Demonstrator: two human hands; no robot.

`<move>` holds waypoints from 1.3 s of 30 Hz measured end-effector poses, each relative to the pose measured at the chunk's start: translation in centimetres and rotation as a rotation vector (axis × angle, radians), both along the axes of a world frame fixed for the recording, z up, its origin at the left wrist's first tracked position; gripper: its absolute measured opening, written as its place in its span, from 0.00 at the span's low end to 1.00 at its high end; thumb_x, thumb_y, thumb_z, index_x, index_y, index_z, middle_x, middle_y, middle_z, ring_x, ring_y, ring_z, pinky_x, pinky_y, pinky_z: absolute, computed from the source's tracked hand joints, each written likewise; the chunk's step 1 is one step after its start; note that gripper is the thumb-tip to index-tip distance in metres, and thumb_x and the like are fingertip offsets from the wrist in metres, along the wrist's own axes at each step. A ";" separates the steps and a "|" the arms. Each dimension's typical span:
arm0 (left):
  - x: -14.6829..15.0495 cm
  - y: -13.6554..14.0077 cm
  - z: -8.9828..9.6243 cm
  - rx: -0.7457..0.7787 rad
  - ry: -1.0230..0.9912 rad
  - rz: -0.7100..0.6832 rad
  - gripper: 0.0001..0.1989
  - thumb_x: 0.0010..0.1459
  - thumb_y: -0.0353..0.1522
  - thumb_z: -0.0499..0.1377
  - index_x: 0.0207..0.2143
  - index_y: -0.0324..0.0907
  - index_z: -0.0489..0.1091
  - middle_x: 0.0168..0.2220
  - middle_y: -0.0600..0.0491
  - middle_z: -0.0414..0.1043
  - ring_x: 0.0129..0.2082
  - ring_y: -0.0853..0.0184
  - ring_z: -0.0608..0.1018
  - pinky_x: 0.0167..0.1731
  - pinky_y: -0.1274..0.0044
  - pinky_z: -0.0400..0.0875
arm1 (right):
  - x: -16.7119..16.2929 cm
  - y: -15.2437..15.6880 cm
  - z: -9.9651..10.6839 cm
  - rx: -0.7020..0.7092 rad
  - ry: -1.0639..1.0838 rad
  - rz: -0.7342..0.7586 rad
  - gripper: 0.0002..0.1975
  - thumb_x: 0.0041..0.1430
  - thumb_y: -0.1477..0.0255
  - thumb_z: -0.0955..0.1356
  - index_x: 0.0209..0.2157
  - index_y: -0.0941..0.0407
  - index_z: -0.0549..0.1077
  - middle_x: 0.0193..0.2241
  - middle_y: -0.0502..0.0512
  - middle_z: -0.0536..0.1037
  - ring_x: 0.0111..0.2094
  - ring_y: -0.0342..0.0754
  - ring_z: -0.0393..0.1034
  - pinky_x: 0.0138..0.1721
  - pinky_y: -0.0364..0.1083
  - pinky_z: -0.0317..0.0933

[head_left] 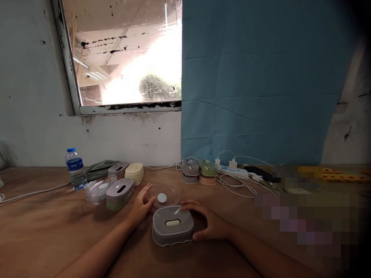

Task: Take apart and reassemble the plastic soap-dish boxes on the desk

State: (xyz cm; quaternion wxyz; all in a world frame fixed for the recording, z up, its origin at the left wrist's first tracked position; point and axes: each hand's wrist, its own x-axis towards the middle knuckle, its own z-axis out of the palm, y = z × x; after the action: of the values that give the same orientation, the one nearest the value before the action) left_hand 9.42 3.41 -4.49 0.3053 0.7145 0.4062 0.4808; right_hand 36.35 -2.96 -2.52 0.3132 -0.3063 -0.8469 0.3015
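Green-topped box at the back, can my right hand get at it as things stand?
Likely yes, with a stretch: nothing visible stands between the right hand and the green-topped box, though it's at the nearest grey box.

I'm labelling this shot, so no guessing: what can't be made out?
All in the head view:
Inside of the grey box: mostly hidden by its top.
Lettering on the bottle label: too small to read.
Things at the right of the table: masked by pixel blocks.
Left forearm, right forearm: cut off by the bottom edge.
Much beyond the window: washed out by glare.
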 end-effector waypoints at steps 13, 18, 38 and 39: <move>-0.4 -1.1 1.4 0.308 0.431 -0.242 0.10 0.57 0.33 0.49 0.37 0.41 0.69 0.40 0.49 0.69 0.40 0.67 0.71 0.42 0.76 0.65 | -0.2 0.0 -0.3 -0.042 -0.073 -0.039 0.27 0.37 0.64 0.74 0.43 0.51 0.70 0.54 0.57 0.58 0.55 0.57 0.53 0.54 0.54 0.47; -0.2 -1.2 1.3 0.294 0.526 -0.242 0.13 0.59 0.33 0.46 0.38 0.43 0.69 0.39 0.50 0.69 0.37 0.68 0.72 0.40 0.77 0.66 | -0.2 -0.1 -0.1 -0.053 -0.070 -0.053 0.27 0.36 0.64 0.74 0.43 0.51 0.70 0.54 0.57 0.59 0.54 0.57 0.54 0.53 0.55 0.48; -3.0 -1.1 7.3 0.581 0.464 0.106 0.12 0.59 0.35 0.48 0.38 0.44 0.70 0.37 0.50 0.70 0.38 0.65 0.71 0.40 0.74 0.65 | -0.1 0.2 -0.6 -0.064 -0.094 -0.050 0.26 0.38 0.64 0.73 0.43 0.50 0.69 0.54 0.57 0.57 0.55 0.59 0.51 0.54 0.54 0.47; -4.2 -0.9 8.1 0.592 0.444 0.157 0.12 0.59 0.35 0.48 0.38 0.44 0.70 0.38 0.50 0.70 0.38 0.65 0.71 0.40 0.74 0.65 | 0.0 0.2 -0.6 -0.069 -0.099 -0.053 0.27 0.38 0.64 0.73 0.43 0.50 0.69 0.55 0.57 0.57 0.55 0.59 0.51 0.54 0.54 0.46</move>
State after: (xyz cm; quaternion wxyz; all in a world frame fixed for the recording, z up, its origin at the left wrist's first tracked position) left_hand 5.17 2.49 3.59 -0.0478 0.8254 0.3595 0.4326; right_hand 36.32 -2.76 -3.12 0.2680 -0.3539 -0.8420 0.3067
